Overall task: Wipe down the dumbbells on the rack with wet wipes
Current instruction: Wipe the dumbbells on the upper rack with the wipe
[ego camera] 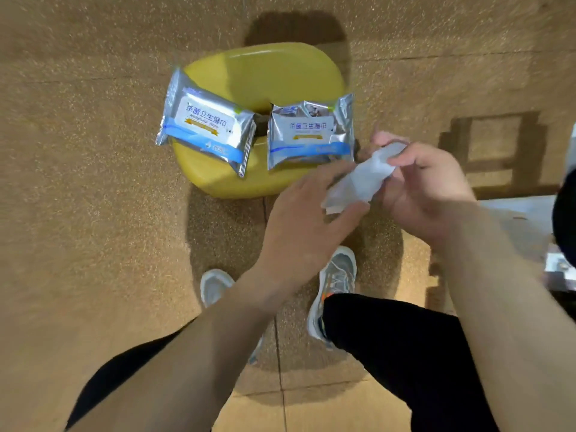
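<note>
1. fingers (408, 157) of the right hand (430, 198) pinch the upper end of a wet wipe (361, 179); the left hand (299, 222) grips its lower end.
2. the wipe's long axis slants between both hands, partly folded.
3. no dumbbells or rack in view; the nearest wipe pack (311, 135) lies just beyond the left fingertips on a yellow stool (280, 76).

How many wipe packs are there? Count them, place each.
2. The left wipe pack overhangs the yellow stool's left edge; the right wipe pack lies at its right edge. None looks hidden.
</note>
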The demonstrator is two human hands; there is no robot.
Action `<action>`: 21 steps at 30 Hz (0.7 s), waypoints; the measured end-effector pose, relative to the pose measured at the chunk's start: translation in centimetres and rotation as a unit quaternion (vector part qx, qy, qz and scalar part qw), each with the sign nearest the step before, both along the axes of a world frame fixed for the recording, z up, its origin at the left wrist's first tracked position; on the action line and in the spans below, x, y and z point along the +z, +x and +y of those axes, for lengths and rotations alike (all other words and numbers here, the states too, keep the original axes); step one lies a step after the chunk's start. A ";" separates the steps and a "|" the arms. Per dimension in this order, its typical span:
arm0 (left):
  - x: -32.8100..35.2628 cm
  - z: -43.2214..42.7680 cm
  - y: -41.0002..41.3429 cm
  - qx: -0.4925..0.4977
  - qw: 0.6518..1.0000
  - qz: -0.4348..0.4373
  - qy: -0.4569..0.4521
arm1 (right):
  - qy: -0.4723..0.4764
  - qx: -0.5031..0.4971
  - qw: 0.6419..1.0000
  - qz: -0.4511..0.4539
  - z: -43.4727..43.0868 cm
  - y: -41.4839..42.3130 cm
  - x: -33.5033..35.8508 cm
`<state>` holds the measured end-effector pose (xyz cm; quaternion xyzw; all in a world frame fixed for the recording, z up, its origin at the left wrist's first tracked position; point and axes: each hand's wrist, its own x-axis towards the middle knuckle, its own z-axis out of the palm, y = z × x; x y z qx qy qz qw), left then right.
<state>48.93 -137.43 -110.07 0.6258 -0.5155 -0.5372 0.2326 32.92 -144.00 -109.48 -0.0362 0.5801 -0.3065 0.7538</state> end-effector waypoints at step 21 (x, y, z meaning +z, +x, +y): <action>25.6 -1.6 -1.2 0.207 0.936 0.117 0.261 | -0.090 -0.059 0.994 -0.027 7.6 -1.7 25.0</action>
